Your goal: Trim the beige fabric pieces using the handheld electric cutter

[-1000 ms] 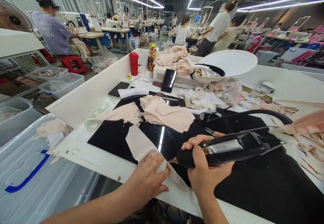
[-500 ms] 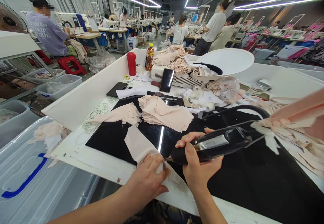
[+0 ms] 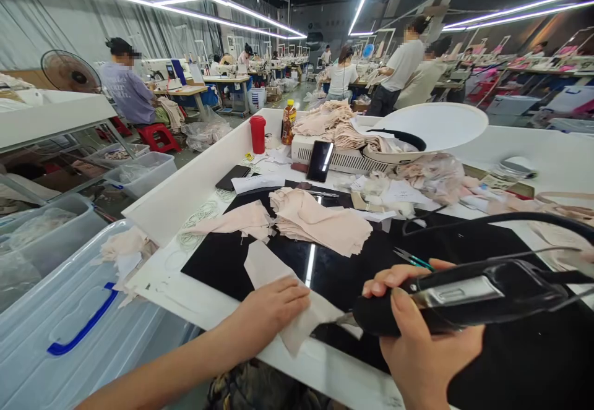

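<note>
My left hand (image 3: 278,303) lies flat with its fingers stretched out, pressing a pale beige fabric piece (image 3: 266,266) onto the black board (image 3: 218,261). The fabric reaches out beyond the hand on both sides. In my right hand (image 3: 420,342) is a black corded hand tool (image 3: 457,295) with a metal plate on its side, my fingers wrapped round its body. Its thin metal tip (image 3: 346,319) meets the right end of the fabric; whether above or below it, I cannot tell. Beyond the tool lie small green-handled snips (image 3: 413,258), partly hidden by my right hand.
A stack of beige fabric pieces (image 3: 320,218) and a smaller pile (image 3: 245,219) lie behind the left hand. Farther back are a phone (image 3: 320,161), a red cup (image 3: 257,135) and a bottle (image 3: 288,122). The tool's cable (image 3: 520,217) arches at right. A lidded plastic box (image 3: 88,292) stands left.
The tool has shifted right in my right hand, its tip now at the fabric's right end. My left hand lies flatter on the fabric. The raised peach cloth at right has left view; the snips show.
</note>
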`<state>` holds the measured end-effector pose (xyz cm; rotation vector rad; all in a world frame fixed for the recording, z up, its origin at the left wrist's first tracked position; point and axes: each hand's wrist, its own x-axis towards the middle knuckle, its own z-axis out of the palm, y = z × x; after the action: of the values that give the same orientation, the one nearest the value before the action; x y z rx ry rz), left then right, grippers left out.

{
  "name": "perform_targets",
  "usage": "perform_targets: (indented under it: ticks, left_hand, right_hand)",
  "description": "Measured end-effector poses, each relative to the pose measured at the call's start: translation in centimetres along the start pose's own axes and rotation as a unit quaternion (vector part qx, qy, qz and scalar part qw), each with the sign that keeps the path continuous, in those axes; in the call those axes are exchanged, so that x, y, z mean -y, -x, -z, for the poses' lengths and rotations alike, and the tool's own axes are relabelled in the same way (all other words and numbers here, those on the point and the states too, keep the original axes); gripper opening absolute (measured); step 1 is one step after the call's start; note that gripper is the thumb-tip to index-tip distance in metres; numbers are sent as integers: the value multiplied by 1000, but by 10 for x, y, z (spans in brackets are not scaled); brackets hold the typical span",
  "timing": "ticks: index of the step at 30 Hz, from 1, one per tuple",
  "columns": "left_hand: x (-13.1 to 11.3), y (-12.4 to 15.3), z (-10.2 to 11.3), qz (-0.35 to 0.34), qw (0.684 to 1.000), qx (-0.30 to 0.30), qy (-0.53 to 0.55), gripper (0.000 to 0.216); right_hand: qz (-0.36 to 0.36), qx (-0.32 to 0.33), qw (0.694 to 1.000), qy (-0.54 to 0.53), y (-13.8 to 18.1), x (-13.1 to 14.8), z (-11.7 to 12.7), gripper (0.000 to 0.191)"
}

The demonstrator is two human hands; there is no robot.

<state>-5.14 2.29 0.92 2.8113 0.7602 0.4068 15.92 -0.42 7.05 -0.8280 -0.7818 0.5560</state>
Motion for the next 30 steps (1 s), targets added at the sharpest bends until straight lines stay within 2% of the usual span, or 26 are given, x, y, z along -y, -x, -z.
perform_targets:
  ticks: [3, 6, 14, 21, 26, 28, 30]
  left_hand:
    - [5, -3, -16, 50, 993, -14, -107, 37]
    - [-2, -8, -31, 114, 976, -35, -184, 38]
    - [-22, -16, -40, 167, 957, -77, -224, 37]
    - [-25, -16, -38, 168, 952, -67, -247, 38]
    - [-28, -17, -25, 180, 954, -76, -226, 33]
    - [-31, -15, -18, 148, 963, -111, -194, 25]
    - [-35, -12, -13, 68, 979, -136, -136, 21]
  right_hand:
    - [8, 16, 1000, -10, 4, 6, 5, 46]
    - [13, 25, 999, -17, 9, 8, 9, 44]
    - [10, 51, 998, -26, 16, 3, 13, 43]
    - [11, 54, 998, -14, 18, -6, 12, 43]
    - [15, 51, 999, -2, 18, -7, 12, 45]
    - [14, 50, 999, 4, 19, -7, 12, 44]
    - [12, 51, 999, 8, 19, -6, 13, 44]
